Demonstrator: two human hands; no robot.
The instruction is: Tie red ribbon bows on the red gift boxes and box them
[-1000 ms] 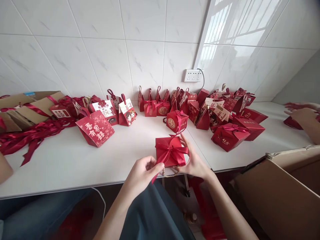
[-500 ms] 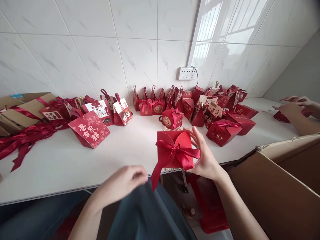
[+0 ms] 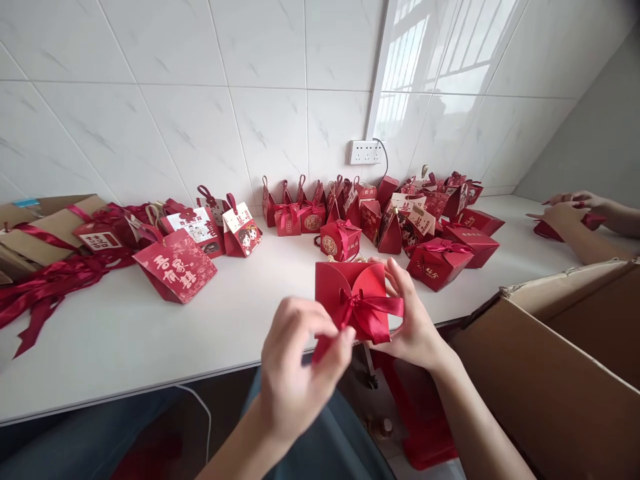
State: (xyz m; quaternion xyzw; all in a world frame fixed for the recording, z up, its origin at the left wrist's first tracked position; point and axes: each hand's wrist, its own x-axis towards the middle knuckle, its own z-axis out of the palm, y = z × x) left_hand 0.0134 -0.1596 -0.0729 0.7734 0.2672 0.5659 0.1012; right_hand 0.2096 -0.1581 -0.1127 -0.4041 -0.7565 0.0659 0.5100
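The right hand is clamping a red box from its right side, the thumb reaching low along the front and the fingers wrapping behind. The box is sitting in that grasp at the front edge of the white table, its curved flaps meeting on the face turned to the wearer. A dark red ribbon is running through the flaps and forming a bow, with loops spreading to the right. The left hand is hovering just before the box's lower left corner; it is blurred, but thumb and forefinger appear to be pinching the ribbon's left part. The two hands are staying apart from each other, the box between them.

Just behind, a smaller red box with a gold medallion is standing on the table. To the left, a red box with pale characters is leaning, and a heap of loose ribbons is lying farther out. To the right, a bow-topped red box is standing near an open cardboard carton. At the far right, a co-worker's hands are touching another red box
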